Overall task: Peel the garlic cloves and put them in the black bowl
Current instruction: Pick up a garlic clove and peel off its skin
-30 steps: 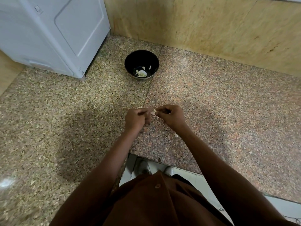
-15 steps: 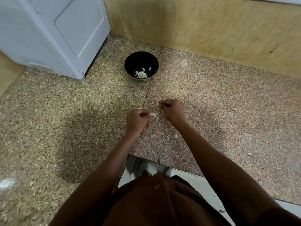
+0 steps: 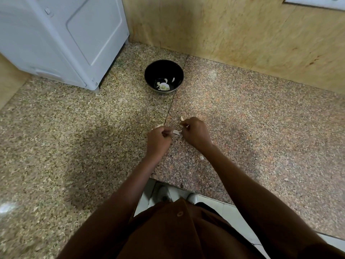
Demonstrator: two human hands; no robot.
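A: what's each hand doing?

B: left hand [image 3: 158,140] curled round a garlic clove [image 3: 176,132], right hand [image 3: 195,131] pinching its papery skin. both low over the granite bench [image 3: 261,118].

A: and the black bowl [image 3: 164,76]?

B: up at 12 o'clock from the hands, well apart, some peeled bits inside.
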